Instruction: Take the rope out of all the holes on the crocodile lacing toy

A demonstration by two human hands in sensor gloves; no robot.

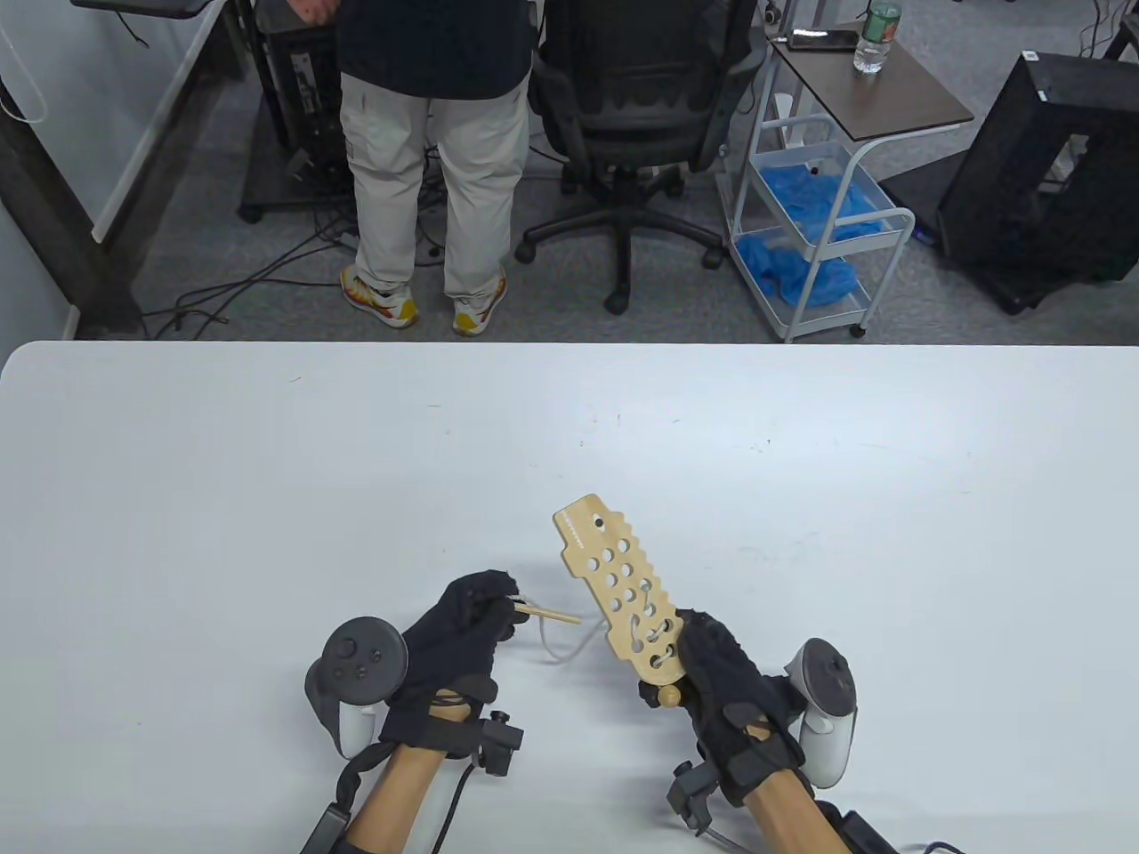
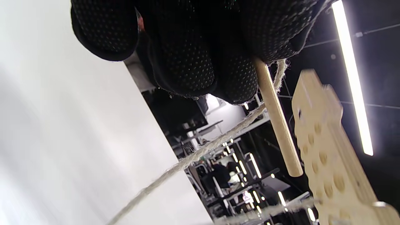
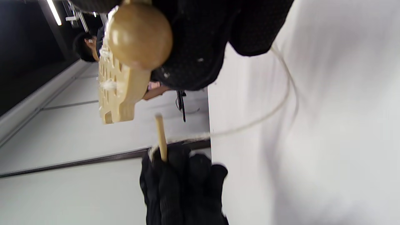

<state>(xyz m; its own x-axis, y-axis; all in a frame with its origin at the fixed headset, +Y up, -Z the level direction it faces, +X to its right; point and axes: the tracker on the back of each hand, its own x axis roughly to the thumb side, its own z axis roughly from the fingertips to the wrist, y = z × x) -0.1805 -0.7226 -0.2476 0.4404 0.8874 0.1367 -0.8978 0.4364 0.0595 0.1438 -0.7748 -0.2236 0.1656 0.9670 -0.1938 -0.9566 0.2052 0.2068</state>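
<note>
The wooden crocodile lacing toy (image 1: pixel 616 586) is a flat board full of holes, tilted up above the table. My right hand (image 1: pixel 712 669) grips its lower end, next to a round wooden knob (image 1: pixel 667 695). White rope (image 1: pixel 654 637) still threads the lowest holes and loops down to the left (image 1: pixel 562 654). My left hand (image 1: pixel 476 614) pinches the wooden lacing needle (image 1: pixel 547 613), which points at the board. In the left wrist view the needle (image 2: pixel 277 118) and rope (image 2: pixel 193 156) come out of my fingers (image 2: pixel 193 62) beside the board (image 2: pixel 328 150). The right wrist view has the knob (image 3: pixel 139 36), board (image 3: pixel 117 93) and needle (image 3: pixel 161 137).
The white table (image 1: pixel 267 498) spreads around both hands. Beyond its far edge a person (image 1: pixel 427 151) stands beside an office chair (image 1: pixel 632 116), and a white cart (image 1: pixel 814 205) with blue gloves stands further right.
</note>
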